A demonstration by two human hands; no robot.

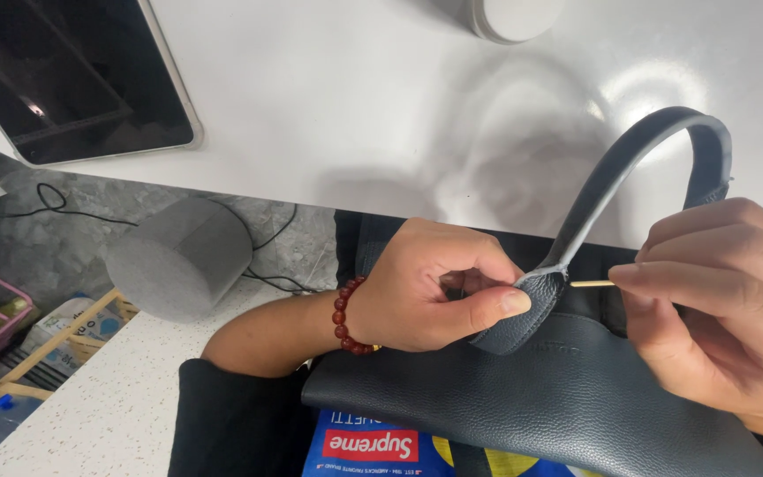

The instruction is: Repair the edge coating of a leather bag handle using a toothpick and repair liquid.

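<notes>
My left hand (439,287) pinches the rounded leather tab at the base of a curved handle (629,163) on a dark grey leather bag (540,397). A red bead bracelet (344,316) circles that wrist. My right hand (721,305) grips a thin wooden stick (592,283) between thumb and fingers. The stick's tip points at the tab, right beside my left thumb. The bag lies across my lap at the edge of a white table (355,97).
A dark tablet (72,75) lies on the table's far left. A round white object (514,16) stands at the top edge. A grey cylinder (178,256) with cables lies on the floor below. A speckled countertop (108,397) sits at lower left, with a wooden rack (55,349) beside it.
</notes>
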